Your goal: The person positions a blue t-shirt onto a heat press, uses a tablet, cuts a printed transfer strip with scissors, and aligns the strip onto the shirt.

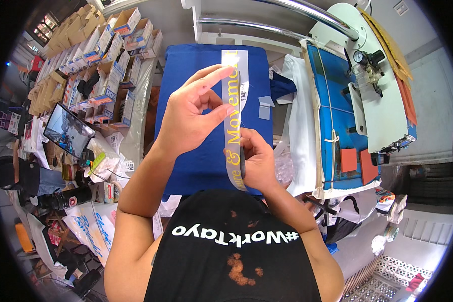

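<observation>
A long translucent transfer-film strip [232, 132] with yellow lettering runs lengthwise above a heat-press bed covered in blue cloth [196, 158]. My left hand [196, 109] holds the strip by its left edge, thumb at mid-length and index finger near the far end. Along the strip's right edge, my right hand [258, 160] grips what look like dark-handled scissors [242, 162]; the strip and fingers partly hide them. A white paper piece [243, 96] with handwriting lies under the strip's far part. A small pale film piece [264, 107] rests on the cloth at the right.
At right stands a white press machine [381, 113] with a pressure gauge [358, 56] and a blue platen [330, 113]. White fabric [300, 124] hangs beside the bed. Cardboard bins [109, 75] fill the left side, near a tilted monitor [68, 129]. Chrome bars [256, 27] cross the far end.
</observation>
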Tool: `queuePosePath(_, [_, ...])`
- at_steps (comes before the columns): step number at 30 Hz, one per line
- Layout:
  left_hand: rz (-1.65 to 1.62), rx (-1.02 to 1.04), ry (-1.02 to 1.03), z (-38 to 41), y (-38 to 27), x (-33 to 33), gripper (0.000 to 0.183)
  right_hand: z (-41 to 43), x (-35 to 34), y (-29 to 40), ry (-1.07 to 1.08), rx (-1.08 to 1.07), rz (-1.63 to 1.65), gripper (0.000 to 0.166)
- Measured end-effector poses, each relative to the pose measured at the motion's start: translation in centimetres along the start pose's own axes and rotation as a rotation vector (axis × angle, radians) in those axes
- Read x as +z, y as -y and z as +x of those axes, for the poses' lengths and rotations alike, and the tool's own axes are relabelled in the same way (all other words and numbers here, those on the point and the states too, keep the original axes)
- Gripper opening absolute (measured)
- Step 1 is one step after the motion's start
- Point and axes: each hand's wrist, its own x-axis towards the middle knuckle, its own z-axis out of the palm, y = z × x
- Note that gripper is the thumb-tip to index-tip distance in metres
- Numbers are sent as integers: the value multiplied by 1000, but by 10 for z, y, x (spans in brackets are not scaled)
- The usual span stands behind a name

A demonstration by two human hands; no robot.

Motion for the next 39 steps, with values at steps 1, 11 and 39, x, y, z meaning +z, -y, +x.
queuePosePath(1, [3,1,-1,0,0,0,60,0,-1,-2,5,-2,-9,35])
queuePosePath(11, [15,-5,14,-10,-4,8,58,5,-5,3,1,41,-47,46])
queuePosePath(39, [648,-537,410,102,155,-109,78,12,-242,214,-744,-57,-1421,36])
